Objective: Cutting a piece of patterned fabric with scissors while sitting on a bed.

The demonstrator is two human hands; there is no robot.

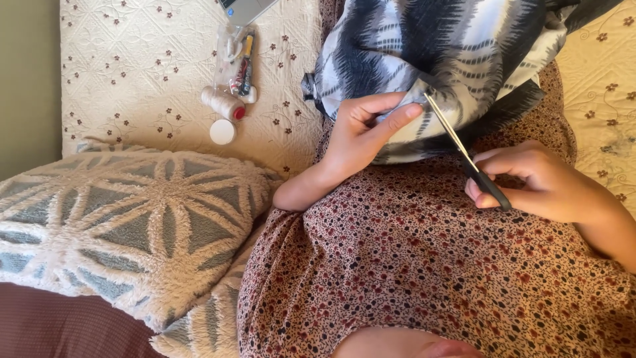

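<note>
Gripping black-handled scissors, the right hand points the blades at the grey-and-white patterned fabric on the lap; the left hand pinches its edge. Scissor tips vanish into folds. On the quilted bedspread lie a cream thread spool, a white round cap and a clear packet, its contents hard to make out.

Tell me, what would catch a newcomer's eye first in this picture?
Most striking is the pair of scissors in the right hand, blades up against the grey, black and white patterned cloth at top centre. The left hand pinches that cloth beside the blade tips. To the left, a spool of pale thread lies on the cream quilted cover, above a tufted grey and white cushion.
</note>
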